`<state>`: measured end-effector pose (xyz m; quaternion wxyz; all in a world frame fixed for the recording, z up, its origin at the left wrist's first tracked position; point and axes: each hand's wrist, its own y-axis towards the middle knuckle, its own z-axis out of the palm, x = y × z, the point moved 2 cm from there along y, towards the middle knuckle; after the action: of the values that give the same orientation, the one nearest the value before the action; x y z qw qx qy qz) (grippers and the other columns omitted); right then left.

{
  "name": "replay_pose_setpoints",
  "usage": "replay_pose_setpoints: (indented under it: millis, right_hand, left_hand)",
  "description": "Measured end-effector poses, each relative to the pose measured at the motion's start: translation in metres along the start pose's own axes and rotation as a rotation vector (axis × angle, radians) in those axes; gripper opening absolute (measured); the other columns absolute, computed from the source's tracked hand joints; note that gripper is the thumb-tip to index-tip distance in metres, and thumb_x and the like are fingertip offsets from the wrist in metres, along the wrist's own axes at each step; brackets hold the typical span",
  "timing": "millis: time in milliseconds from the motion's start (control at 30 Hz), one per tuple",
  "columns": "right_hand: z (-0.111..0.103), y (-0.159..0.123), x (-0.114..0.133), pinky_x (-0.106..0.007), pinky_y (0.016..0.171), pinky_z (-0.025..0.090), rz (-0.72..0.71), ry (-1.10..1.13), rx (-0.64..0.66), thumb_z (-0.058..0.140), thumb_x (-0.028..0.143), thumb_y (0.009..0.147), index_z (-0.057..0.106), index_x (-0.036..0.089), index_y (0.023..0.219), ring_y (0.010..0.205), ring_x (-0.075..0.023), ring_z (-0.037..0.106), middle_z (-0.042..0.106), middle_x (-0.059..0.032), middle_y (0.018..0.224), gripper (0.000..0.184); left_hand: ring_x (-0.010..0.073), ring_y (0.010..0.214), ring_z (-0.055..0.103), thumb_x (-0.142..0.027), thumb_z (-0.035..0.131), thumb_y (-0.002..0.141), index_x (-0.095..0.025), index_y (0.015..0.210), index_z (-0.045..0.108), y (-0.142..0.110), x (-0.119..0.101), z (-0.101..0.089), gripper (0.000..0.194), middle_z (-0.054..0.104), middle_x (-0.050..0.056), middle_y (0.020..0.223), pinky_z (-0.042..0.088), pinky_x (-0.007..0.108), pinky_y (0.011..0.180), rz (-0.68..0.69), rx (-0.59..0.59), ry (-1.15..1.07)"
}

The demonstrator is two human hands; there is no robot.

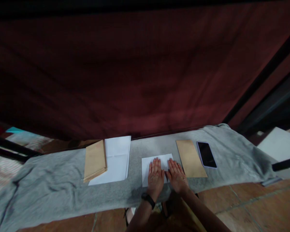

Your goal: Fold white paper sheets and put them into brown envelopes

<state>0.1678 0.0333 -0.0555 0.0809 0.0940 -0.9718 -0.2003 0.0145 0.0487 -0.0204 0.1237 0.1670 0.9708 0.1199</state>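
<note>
Though near cloth edge (116,206), paper (145,167) under hands (155,176) (177,176)

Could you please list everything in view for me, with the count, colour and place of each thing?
Envelope pile: several, brown, on the left, overlapping the white sheets
White sheets: at least two, beside and partly under the pile
Paper: one visible, white, under both hands
Single envelope: one, brown, right of the paper
Phone: one, black screen, pale purple edge, right of that envelope
Cloth: one, grey, beneath these things
Hanging fabric: dark red, behind the cloth
Floor: tiled, brown-orange, below
Far-left items: blurred, count unclear
Wristband: one, black, left wrist
Left hand: one, flat on the paper
Right hand: one, beside it, fingers on the paper
</note>
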Motion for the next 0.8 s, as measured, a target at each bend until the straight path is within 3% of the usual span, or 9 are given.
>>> replay_pose_setpoints:
  millis: [167, 333, 467, 800]
  right_hand:
    - [0.0, 0.012, 0.006, -0.044, 0.12, 0.027, 0.007, 0.015, -0.006, 0.032, 0.04, 0.105, 0.029, 0.015, 0.158, 0.143, -0.025, 0.043, 0.046, -0.0121, 0.155, 0.058]
    - [0.003, 0.041, 0.024, -0.046, 0.119, 0.031, -0.094, 0.062, 0.035, 0.034, 0.029, 0.104, 0.04, 0.02, 0.153, 0.144, -0.0227, 0.041, 0.047, -0.0082, 0.155, 0.05]
    - [0.008, 0.051, 0.025, -0.046, 0.119, 0.031, -0.102, 0.054, 0.034, 0.037, 0.029, 0.103, 0.044, 0.016, 0.15, 0.142, -0.0232, 0.043, 0.049, -0.0115, 0.153, 0.049]
    - [0.013, 0.033, -0.004, -0.044, 0.118, 0.03, 0.038, 0.006, -0.066, 0.032, 0.037, 0.106, 0.014, 0.014, 0.161, 0.142, -0.0253, 0.043, 0.042, -0.014, 0.157, 0.062]
  left_hand:
    - [0.024, 0.15, 0.03, -0.021, 0.034, 0.1, -0.011, 0.156, 0.028, 0.005, 0.011, 0.007, 0.058, 0.038, 0.014, 0.16, 0.036, 0.05, 0.121, 0.024, 0.0, -0.004]
    - [0.0232, 0.151, 0.029, -0.012, 0.031, 0.097, -0.012, 0.155, 0.031, 0.011, 0.021, 0.006, 0.059, 0.04, 0.012, 0.16, 0.034, 0.049, 0.121, 0.014, -0.003, 0.033]
    - [0.024, 0.149, 0.032, -0.02, 0.034, 0.099, -0.012, 0.156, 0.032, 0.012, 0.035, 0.004, 0.057, 0.042, 0.014, 0.158, 0.035, 0.049, 0.12, -0.035, -0.018, 0.085]
    - [0.0245, 0.146, 0.04, -0.025, 0.032, 0.102, -0.013, 0.156, 0.031, -0.013, 0.076, -0.007, 0.056, 0.046, 0.014, 0.155, 0.037, 0.047, 0.119, -0.157, -0.102, 0.17]
